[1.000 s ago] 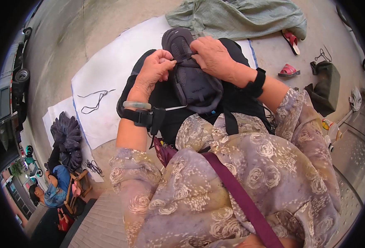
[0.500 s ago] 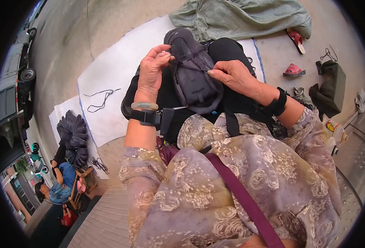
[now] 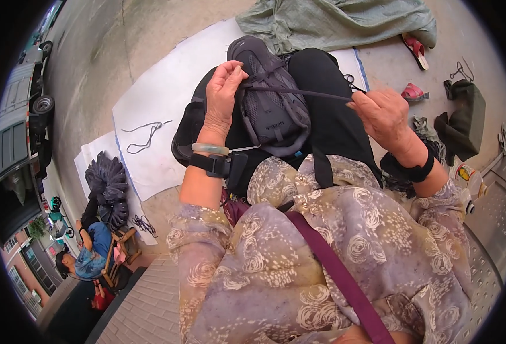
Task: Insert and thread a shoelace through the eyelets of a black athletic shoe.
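A dark grey mesh shoe upper rests across my lap, on my black-clothed legs. From its lacing a flat dark shoelace runs taut to the right. My right hand is closed around that lace, out past the right side of the shoe upper. Beside the upper's left edge, my left hand is closed with thumb and fingertips together; what it pinches is too small to make out. A black strap with a small box sits on my left wrist, next to a pale bangle.
A loose dark lace lies on the white sheet. Dark shoe uppers are stacked at the left, near a seated person. Green cloth lies ahead; red slippers and a dark green bag are right.
My right hand has moved from the shoe upper out to the right, drawing the lace into a long straight line. My left hand has shifted slightly right.
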Available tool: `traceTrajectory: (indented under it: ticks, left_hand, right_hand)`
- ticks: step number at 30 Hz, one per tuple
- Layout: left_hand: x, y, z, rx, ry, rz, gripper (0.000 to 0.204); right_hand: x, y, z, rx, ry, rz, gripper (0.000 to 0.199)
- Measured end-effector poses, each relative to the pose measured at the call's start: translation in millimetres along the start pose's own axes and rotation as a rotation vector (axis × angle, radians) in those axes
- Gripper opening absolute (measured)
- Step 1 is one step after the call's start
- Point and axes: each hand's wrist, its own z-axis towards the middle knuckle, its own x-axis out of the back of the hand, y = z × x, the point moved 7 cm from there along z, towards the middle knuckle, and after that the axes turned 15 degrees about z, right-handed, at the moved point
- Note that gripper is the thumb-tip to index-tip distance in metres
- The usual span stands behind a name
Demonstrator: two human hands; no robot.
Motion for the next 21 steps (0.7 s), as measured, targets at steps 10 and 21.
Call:
traceTrajectory:
  ticks: [10,21]
  left_hand:
    - [6.4,2.4,0.5,-0.127,0.259,0.444,0.024]
    - [-13.2,-1.7,10.4,-0.190,0.086,0.716,0.088]
  right_hand:
    - [-85.9,22.9,8.3,-0.573,-0.380,0.608,0.069]
    - [-147.9,38.0,67.7,-0.427,-0.610,0.499,0.047]
